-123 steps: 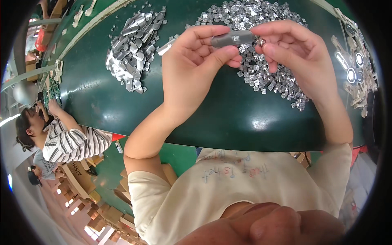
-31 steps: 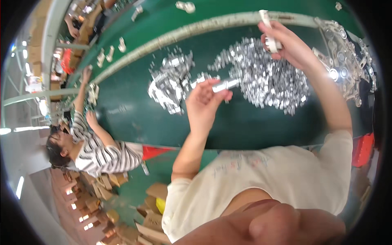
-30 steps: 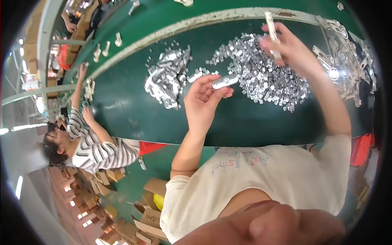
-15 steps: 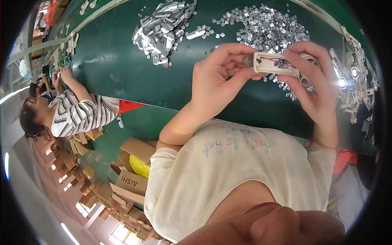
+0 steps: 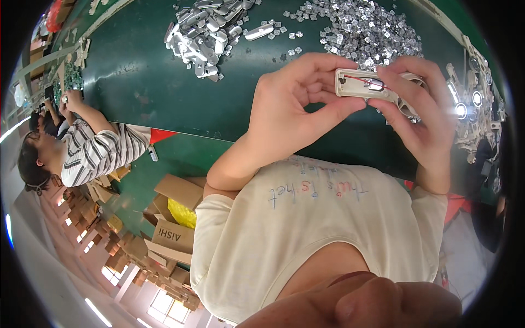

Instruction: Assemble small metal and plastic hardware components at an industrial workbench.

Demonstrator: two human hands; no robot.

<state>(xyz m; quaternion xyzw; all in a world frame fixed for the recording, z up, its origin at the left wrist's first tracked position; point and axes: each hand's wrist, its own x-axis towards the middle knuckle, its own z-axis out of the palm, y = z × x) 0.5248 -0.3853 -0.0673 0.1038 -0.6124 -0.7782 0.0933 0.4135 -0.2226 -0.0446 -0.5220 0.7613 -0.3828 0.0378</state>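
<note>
Over the green table I hold a white plastic housing (image 5: pixel 355 88), long and hollow, its open side showing. A red wire runs inside it, and a small shiny piece (image 5: pixel 375 85) shows in its middle; its kind I cannot make out. My left hand (image 5: pixel 295 104) grips the housing's left part, fingers along the far edge and thumb below. My right hand (image 5: pixel 421 104) is closed round the other end, where a round ring-shaped part (image 5: pixel 411 109) shows between the fingers.
Small clear, shiny square pieces (image 5: pixel 372 35) lie heaped beyond my hands. Silver elongated covers (image 5: pixel 202 41) are piled further left. White ring-ended housings (image 5: pixel 476 115), some lit, lie at the right. A co-worker in a striped shirt (image 5: pixel 98 150) sits left, near open cardboard boxes (image 5: pixel 175 235).
The grey rounded piece at the housing's left end no longer shows. My left thumb has moved right along the near edge. The shiny piece inside now shows more plainly.
</note>
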